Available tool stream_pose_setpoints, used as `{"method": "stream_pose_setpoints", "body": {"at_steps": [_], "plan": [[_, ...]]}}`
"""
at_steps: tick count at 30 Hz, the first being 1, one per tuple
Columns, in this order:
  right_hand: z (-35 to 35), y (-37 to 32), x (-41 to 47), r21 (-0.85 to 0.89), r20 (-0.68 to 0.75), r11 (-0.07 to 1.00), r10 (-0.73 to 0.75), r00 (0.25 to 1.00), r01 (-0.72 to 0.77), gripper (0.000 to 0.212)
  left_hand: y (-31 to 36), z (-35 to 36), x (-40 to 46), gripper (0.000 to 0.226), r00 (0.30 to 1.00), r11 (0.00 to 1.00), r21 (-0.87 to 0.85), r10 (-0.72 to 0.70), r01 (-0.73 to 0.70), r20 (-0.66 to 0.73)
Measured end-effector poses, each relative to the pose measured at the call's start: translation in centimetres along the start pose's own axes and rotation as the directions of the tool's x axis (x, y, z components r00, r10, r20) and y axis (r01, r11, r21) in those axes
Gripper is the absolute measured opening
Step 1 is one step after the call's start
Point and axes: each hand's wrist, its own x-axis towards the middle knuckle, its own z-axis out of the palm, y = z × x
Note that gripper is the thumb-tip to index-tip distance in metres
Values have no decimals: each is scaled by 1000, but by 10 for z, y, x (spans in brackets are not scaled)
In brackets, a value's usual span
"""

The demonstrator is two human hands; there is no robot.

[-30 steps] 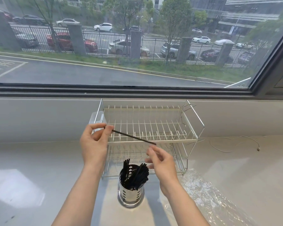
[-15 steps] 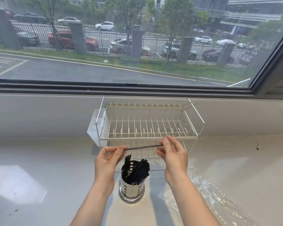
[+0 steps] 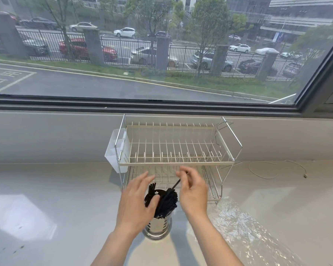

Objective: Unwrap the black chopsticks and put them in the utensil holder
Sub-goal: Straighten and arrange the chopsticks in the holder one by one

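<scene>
Pinching a black chopstick (image 3: 176,184) in right hand (image 3: 193,194) fingers, tip among bundle in utensil holder (image 3: 158,225); left hand (image 3: 136,204) spread at nine o'clock; no readable labels.

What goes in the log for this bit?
right hand: lowering black chopstick | utensil holder: chopsticks inside | left hand: open beside holder | plastic wrap: on counter
</scene>
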Motion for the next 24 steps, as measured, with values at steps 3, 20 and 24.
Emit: {"method": "stream_pose_setpoints", "body": {"at_steps": [3,20,24], "plan": [[9,26,-22,-397,251,916,49,967,57,28,-6,7,-5,70,970,994,109,-5,-22,241],[-1,58,-32,-214,334,940,325,885,-265,36,-5,24,5,38,986,986,-16,-164,164,18],[3,55,-32,-246,282,942,293,913,-227,32,-15,22,7,36,954,941,-155,-301,300,21]]}}
